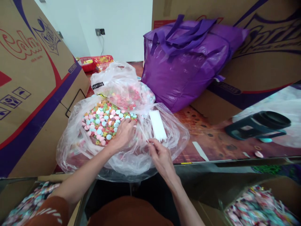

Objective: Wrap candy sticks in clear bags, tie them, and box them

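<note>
A clear plastic bag (70,147) lies spread on the table, its mouth around a heap of pastel candies (103,122): flat pink and blue discs among small green, orange and pink rings. My left hand (124,133) rests at the right side of the heap, fingers bent down and drawn together; what they hold is hidden. Between the thumb and forefinger of my right hand (161,155) is the lower end of a thin white stick (143,133), which slants up toward my left fingertips. A bundle of white sticks (158,125) lies on the plastic just beyond my right hand.
Behind the heap sits a knotted bag of candies (127,94), with a purple tote bag (183,66) to its right. Large cardboard boxes (30,94) flank the table. A dark tumbler (256,125) lies at right. Open boxes below hold wrapped sweets (258,207).
</note>
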Available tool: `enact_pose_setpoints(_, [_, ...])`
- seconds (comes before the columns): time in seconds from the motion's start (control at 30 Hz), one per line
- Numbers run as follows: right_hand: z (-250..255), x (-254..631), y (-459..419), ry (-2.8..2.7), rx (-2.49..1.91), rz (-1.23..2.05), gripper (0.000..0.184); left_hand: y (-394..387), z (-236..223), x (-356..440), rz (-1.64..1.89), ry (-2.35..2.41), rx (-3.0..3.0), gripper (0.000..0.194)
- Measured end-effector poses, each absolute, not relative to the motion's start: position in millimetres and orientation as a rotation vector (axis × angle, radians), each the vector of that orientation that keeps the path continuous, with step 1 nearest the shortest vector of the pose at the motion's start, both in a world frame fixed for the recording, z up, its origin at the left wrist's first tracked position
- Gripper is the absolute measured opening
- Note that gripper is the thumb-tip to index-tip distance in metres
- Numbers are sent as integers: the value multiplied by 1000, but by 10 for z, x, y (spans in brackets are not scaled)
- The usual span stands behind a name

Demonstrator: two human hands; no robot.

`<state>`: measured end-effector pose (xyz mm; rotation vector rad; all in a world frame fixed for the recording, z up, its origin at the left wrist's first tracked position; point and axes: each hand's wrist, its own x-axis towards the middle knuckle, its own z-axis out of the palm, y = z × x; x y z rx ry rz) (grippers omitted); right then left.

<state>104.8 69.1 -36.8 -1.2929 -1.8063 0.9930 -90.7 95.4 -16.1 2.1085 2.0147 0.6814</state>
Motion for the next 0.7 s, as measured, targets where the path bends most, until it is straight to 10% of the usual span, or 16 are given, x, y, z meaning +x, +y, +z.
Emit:
enact_pose_setpoints(0.2, [-378,998,621,-1673,-1179,1200,27,851,-161,-979,1422,1562,1303,26])
enact_pose_setpoints(0.7, [-297,830,519,-1757,-1139,1117,32,684,-375,-894,1673,1429,953,34])
